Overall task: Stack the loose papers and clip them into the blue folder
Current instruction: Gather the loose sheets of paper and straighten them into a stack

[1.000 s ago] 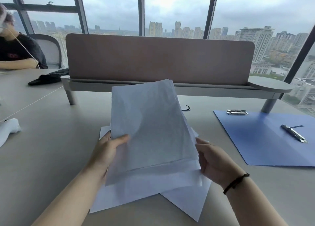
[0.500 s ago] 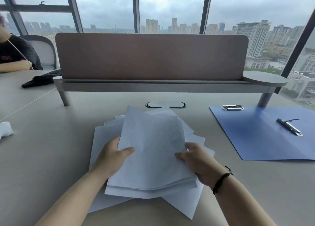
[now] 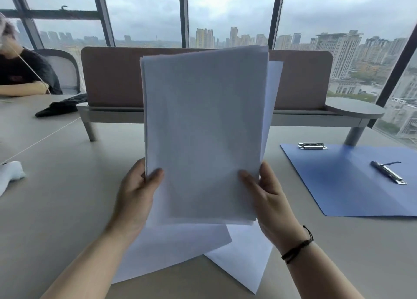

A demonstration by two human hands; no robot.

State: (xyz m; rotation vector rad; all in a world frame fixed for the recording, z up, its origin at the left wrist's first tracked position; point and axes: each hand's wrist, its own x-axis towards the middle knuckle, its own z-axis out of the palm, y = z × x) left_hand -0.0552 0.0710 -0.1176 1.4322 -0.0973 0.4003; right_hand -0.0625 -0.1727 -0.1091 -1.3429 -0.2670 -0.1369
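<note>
A stack of white papers [image 3: 205,127] stands nearly upright in front of me, its sheets a little uneven at the top right. My left hand [image 3: 135,195] grips its lower left edge, thumb on the front. My right hand [image 3: 268,197] grips the lower right edge the same way. Two loose sheets [image 3: 243,260] lie flat on the table below the stack. The blue folder [image 3: 347,181] lies open at the right, with a metal clip [image 3: 388,172] on its inner face and a second metal clip [image 3: 312,145] at its top left edge.
A brown desk divider [image 3: 112,77] on grey legs runs across the table behind the papers. A white object [image 3: 9,174] lies at the left edge, and a black item [image 3: 61,108] further back. Another person's arm [image 3: 22,87] rests at the far left.
Both hands have gathered most of the sheets off the table and raised them upright into one stack. Only two sheets stay flat on the table.
</note>
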